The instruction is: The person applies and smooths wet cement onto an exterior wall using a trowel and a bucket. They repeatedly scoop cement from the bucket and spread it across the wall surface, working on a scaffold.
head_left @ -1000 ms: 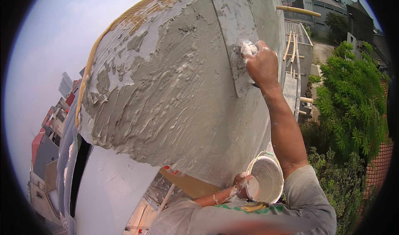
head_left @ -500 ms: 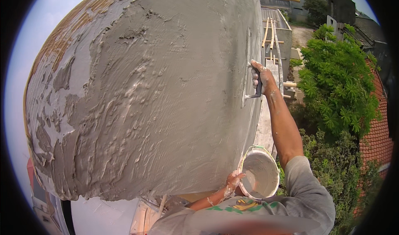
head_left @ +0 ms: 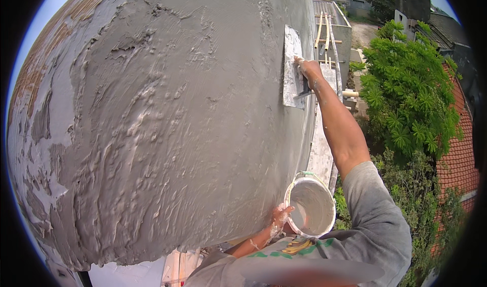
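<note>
My right hand [head_left: 310,72] is closed round the dark handle of a plastering trowel [head_left: 292,66]. The trowel's long, mortar-smeared blade stands upright near the right side of the wall [head_left: 218,99]; whether it touches the surface is hard to tell. Grey wet plaster coats the wall, smooth toward the right and ridged and lumpy toward the left. My left hand [head_left: 280,217], smeared with plaster, grips the rim of a white bucket [head_left: 310,206] held against my body. Grey residue lines the bucket's inside, and its handle rests up by the far rim.
A narrow plank [head_left: 320,145] runs along the wall's right side, with bamboo poles [head_left: 324,33] beyond. Green trees [head_left: 411,94] and a red tiled roof [head_left: 456,150] lie lower down at the right. Boards [head_left: 180,266] show below the wall's lower edge.
My right hand has moved the trowel slightly left and up, and the blade has turned so its broad face shows. The bucket, still in my left hand, has shifted slightly left in view.
</note>
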### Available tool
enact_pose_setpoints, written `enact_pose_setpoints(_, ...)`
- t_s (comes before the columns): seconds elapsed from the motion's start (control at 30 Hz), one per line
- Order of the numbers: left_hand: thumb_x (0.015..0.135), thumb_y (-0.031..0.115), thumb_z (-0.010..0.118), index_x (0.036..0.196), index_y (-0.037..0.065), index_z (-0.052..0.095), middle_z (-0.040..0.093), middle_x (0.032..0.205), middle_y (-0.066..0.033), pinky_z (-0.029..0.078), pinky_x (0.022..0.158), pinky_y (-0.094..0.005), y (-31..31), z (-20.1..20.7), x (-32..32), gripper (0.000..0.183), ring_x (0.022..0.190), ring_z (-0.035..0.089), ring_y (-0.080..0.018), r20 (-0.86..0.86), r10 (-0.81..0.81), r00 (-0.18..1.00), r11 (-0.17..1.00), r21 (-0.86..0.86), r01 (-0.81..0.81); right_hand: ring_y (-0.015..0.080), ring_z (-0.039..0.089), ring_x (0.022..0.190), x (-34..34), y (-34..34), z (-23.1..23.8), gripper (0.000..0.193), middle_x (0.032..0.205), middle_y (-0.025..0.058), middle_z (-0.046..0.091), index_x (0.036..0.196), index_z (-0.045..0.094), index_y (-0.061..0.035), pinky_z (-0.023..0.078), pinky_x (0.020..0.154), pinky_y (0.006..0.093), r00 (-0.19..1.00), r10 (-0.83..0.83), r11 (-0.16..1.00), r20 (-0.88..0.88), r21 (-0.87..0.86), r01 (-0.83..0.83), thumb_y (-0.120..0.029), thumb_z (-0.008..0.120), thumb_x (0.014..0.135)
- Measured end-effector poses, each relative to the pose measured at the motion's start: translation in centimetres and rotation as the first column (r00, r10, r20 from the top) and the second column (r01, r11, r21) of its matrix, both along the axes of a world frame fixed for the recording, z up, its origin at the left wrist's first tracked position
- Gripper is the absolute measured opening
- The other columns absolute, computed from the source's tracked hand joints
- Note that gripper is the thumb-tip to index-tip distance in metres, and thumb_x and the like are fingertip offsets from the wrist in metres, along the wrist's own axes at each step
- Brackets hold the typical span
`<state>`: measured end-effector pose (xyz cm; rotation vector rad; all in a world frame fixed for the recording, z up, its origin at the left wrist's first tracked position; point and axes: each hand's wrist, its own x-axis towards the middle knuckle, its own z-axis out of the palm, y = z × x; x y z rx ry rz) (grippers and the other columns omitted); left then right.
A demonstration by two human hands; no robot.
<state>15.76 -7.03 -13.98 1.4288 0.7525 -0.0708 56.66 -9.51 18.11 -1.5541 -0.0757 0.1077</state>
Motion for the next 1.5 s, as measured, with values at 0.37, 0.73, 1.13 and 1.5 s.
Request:
enact_pose_setpoints(0.37,0.074,0.017,0.07,0.087,0.005,0.064,0.056,0.073,0.0031,0.04,0.06,-0.0249,-0.7,0.1,0.3,0.019,0.065,0.05,-0.0081,0.062,0.113,0.992,0.991,-0.086,-0.107,0.0061,0.036,0.04,-9.6,-2.3,3.0,0.041,0.052,-0.0051,0.038,0.065,0.046,-0.0147,0.03,0.038,0.0227,0.839,0.426,0.867,0.339,0.112,-0.485,-0.046,0.059,0.088)
enact_pose_setpoints(0.73,0.076,0.01,0.06,0.105,0.002,0.057,0.058,0.093,-0.0043,0.045,0.083,-0.0337,0.0,-2.7,0.3,0.031,0.087,0.057,-0.0183,0.209,0.209,0.956,0.884,-0.457,-0.093,0.0129,0.054,0.054,-21.3,-26.7,-12.7,0.035,0.071,0.0104,0.063,0.099,0.063,0.0027,0.043,0.05,0.0298,0.976,0.216,0.728,-0.034,-0.661,-0.184,-0.017,0.071,0.071)
enact_pose_setpoints(1.13,0.073,0.008,0.066,0.093,0.002,0.061,0.056,0.079,0.002,0.042,0.07,-0.0261,-0.4,0.7,1.2,0.021,0.073,0.052,-0.0096,0.321,0.007,0.947,0.983,-0.176,0.052,0.0361,0.064,0.09,-33.0,-27.5,-15.1,0.03,0.09,0.02,0.066,0.104,0.057,-0.0004,0.05,0.079,0.0447,0.844,0.445,0.022,-0.3,-0.938,-0.345,-0.006,0.058,0.075)
enact_pose_setpoints(1.5,0.072,0.008,0.065,0.11,-0.005,0.062,0.056,0.081,0.0025,0.04,0.064,-0.022,-0.5,3.9,2.7,0.04,0.071,0.048,-0.0065,0.622,-0.154,0.768,0.988,0.117,0.103,0.0368,0.066,0.084,-32.0,-16.0,-26.3,0.023,0.084,0.0227,0.066,0.101,0.054,0.0048,0.053,0.073,0.0436,0.889,0.439,0.112,-0.13,-0.974,-0.197,-0.013,0.048,0.086)
